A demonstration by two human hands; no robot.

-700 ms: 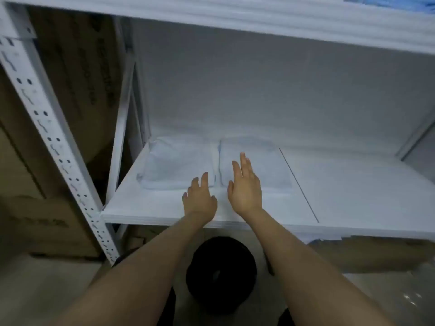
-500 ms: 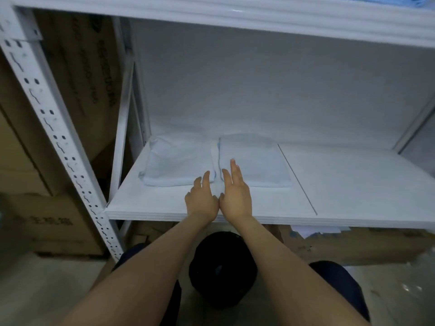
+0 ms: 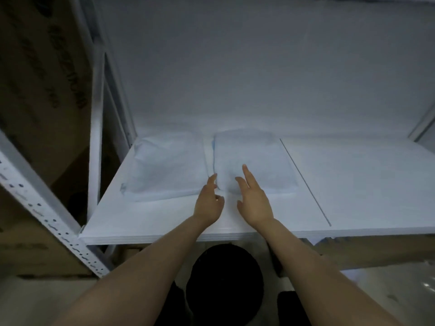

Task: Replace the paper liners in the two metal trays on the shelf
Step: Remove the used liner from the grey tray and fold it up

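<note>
Both hands, left hand (image 3: 208,203) and right hand (image 3: 253,200), are spreading apart, ungripped, reaching the right liner (image 3: 253,158) on the shelf (image 3: 353,184); we are judging removal imminent.

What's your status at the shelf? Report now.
Left hand and right hand open, empty, at right liner. Left liner untouched beside it. Nothing in the way.
</note>
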